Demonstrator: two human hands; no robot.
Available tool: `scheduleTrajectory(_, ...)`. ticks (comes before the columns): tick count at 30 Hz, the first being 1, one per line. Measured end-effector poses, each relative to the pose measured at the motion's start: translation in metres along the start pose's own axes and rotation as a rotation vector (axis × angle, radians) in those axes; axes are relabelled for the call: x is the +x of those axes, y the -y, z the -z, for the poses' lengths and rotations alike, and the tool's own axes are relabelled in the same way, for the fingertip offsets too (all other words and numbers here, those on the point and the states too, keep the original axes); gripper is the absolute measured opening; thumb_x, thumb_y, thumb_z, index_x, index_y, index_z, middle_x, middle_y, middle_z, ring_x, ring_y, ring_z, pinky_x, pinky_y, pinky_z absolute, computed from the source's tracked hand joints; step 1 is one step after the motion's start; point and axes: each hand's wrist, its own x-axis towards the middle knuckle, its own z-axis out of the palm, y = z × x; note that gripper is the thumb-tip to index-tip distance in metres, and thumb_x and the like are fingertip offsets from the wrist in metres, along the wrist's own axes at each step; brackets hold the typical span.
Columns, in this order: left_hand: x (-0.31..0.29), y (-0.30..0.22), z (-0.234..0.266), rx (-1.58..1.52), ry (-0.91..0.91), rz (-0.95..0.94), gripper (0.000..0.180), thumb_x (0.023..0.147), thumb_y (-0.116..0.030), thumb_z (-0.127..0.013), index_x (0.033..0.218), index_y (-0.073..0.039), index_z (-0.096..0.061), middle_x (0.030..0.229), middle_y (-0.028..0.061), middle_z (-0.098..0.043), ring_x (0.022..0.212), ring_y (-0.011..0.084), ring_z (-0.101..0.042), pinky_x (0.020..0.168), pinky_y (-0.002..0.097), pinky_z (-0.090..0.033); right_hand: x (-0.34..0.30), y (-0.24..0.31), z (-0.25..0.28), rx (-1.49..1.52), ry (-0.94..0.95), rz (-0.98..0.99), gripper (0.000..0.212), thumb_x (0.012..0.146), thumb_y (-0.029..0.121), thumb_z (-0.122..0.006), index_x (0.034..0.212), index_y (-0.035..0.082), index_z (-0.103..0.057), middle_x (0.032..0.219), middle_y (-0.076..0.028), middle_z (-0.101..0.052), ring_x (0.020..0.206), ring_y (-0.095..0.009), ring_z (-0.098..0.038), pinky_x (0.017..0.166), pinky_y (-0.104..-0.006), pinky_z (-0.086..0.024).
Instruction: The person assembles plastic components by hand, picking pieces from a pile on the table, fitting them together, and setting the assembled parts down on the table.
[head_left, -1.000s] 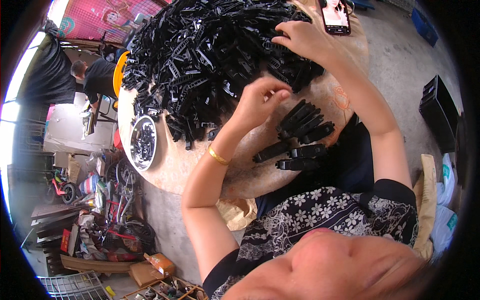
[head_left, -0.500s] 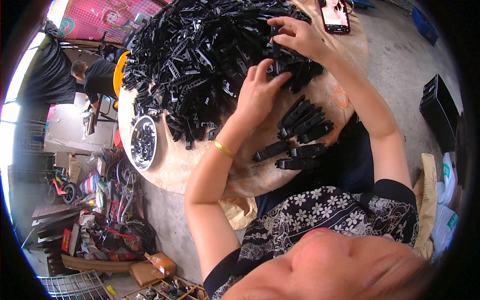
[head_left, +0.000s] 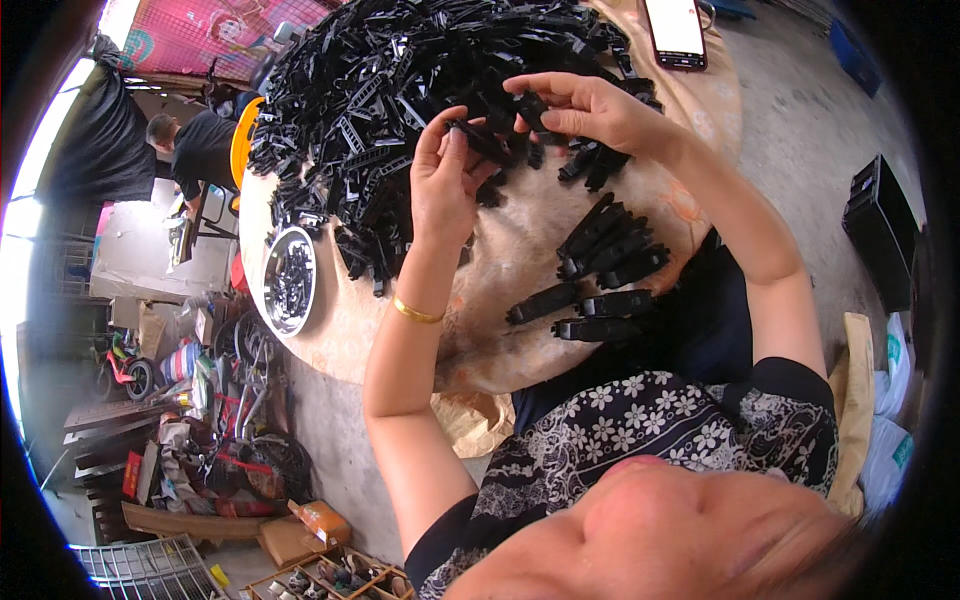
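My left hand (head_left: 446,185) is at the near edge of a big pile of black plastic parts (head_left: 350,90), its thumb and fingers closed on a long black plastic piece (head_left: 482,143). Just right of it, my right hand (head_left: 595,115) pinches another black plastic piece (head_left: 530,108) between thumb and fingers. The two pieces are close together; whether they touch I cannot tell. Nearer to me, several long black assembled-looking pieces (head_left: 607,245) lie side by side on the cloth-covered table (head_left: 500,340).
A round metal bowl (head_left: 313,285) of small black parts stands at the table's left. A phone (head_left: 679,35) lies at the far right. On the floor at right is a black crate (head_left: 880,220). Another person (head_left: 200,150) works at far left, beyond stacked clutter and bicycles.
My left hand has drawn back to the left and closed on a black piece. My right hand has come down and left from the pile with a piece. The phone's screen turned mostly white.
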Motion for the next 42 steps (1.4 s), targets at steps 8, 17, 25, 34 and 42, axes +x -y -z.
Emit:
scheduleTrajectory(8, 0.001, -0.004, 0.007, -0.104, -0.114, 0.188, 0.029, 0.097, -0.022, -0.041, 0.122, -0.010, -0.048, 0.097, 0.0063, -0.059, 0.075, 0.0165, -0.060, 0.058, 0.0273, -0.050, 0.000, 0.002, -0.010, -0.018, -0.022, 0.119, 0.040, 0.086, 0.010, -0.060, 0.123, 0.004, -0.047, 0.104, -0.004, -0.060, 0.094, -0.012, -0.057, 0.085, -0.0246, -0.045)
scheduleTrajectory(17, -0.007, -0.006, -0.004, -0.032, -0.077, 0.261, 0.028, 0.083, -0.002, -0.056, 0.110, 0.002, -0.054, 0.090, 0.0036, -0.058, 0.071, 0.0103, -0.056, 0.059, 0.0206, -0.046, -0.003, 0.002, -0.019, -0.014, -0.033, 0.113, 0.036, 0.073, -0.001, -0.067, 0.106, 0.002, -0.053, 0.101, -0.005, -0.060, 0.094, -0.011, -0.058, 0.086, -0.0270, -0.047)
scheduleTrajectory(25, -0.010, -0.013, -0.011, -0.062, -0.004, 0.376, 0.033, 0.093, -0.024, -0.050, 0.112, 0.003, -0.048, 0.098, 0.0134, -0.059, 0.087, 0.0216, -0.062, 0.073, 0.0377, -0.058, -0.004, -0.002, -0.018, -0.192, -0.021, 0.197, 0.029, 0.070, 0.003, -0.074, 0.095, 0.009, -0.063, 0.098, -0.001, -0.065, 0.094, -0.011, -0.058, 0.082, -0.0301, -0.047)
scheduleTrajectory(34, -0.013, -0.013, -0.011, -0.095, 0.074, 0.458, 0.043, 0.094, -0.034, -0.047, 0.103, 0.007, -0.056, 0.097, 0.0148, -0.060, 0.083, 0.0222, -0.063, 0.077, 0.0330, -0.056, -0.006, -0.004, -0.016, -0.729, -0.128, 0.469, 0.030, 0.063, -0.001, -0.074, 0.090, 0.007, -0.066, 0.095, -0.004, -0.065, 0.094, -0.020, -0.057, 0.084, -0.0334, -0.045)
scheduleTrajectory(42, -0.016, -0.008, -0.009, 0.488, 0.080, 0.088, 0.043, 0.075, -0.013, -0.073, 0.111, 0.007, -0.058, 0.085, 0.0063, -0.066, 0.075, 0.0073, -0.058, 0.066, 0.0210, -0.046, -0.006, -0.005, -0.011, -0.952, -0.168, 0.563, 0.031, 0.065, 0.010, -0.074, 0.093, 0.006, -0.064, 0.090, -0.007, -0.065, 0.091, -0.024, -0.059, 0.083, -0.0356, -0.044)
